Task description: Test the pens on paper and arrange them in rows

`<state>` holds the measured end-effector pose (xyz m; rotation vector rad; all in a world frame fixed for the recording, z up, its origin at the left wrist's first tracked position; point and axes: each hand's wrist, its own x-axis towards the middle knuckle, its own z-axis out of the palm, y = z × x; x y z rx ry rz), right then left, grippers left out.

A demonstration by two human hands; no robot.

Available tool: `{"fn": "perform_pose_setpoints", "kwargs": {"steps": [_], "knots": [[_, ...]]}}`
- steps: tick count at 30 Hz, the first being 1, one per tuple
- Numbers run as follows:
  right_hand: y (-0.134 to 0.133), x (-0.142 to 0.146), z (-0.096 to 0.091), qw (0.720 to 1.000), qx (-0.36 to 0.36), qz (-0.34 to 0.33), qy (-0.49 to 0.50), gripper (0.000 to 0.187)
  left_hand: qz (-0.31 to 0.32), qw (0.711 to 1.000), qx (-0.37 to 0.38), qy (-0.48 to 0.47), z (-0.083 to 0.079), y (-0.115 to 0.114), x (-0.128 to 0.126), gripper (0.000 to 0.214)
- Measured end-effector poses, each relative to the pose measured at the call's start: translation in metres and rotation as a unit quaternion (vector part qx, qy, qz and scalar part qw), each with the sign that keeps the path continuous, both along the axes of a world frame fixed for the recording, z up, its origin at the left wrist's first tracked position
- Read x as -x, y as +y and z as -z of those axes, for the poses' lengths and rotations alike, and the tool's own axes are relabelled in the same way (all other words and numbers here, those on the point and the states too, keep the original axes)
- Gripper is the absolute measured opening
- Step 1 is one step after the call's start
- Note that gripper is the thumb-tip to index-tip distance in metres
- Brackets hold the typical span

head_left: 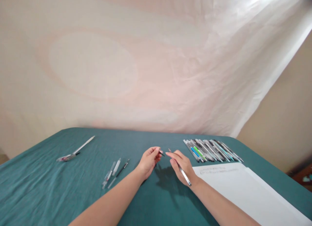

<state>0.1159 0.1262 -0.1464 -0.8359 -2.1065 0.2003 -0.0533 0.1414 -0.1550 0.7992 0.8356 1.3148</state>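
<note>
Above the middle of the table, my left hand pinches a small dark piece that looks like a pen cap. My right hand is closed around a clear-barrelled pen, its narrow tip pointing up and away from me. The barrel's back end sticks out over the base of my thumb. A small gap separates the pen's tip from the cap. Both hands cast shadows on the green cloth below.
A row of several pens lies at the right, behind white paper with faint writing. Left of my left hand are a few clear pens and a black one. Farther left, more pens lie on the green tablecloth.
</note>
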Motion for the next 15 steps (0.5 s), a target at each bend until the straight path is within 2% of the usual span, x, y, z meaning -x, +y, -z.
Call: {"fn": "perform_pose_setpoints", "kwargs": {"steps": [5,9,15], "knots": [[-0.0051,0.0009,-0.0004,0.999,-0.039,-0.020,-0.026,0.026,0.000,0.999,0.029,-0.044,0.0001,0.0016,0.0020,0.018],[-0.0045,0.0031,0.0032,0.998,-0.040,-0.021,-0.037,0.014,0.007,0.999,0.031,-0.037,0.0001,0.0008,0.0018,0.019],[-0.0033,0.0034,0.0045,0.997,-0.049,-0.021,-0.058,0.013,0.026,0.999,0.014,-0.013,-0.0011,-0.0010,0.0017,0.024]]}}
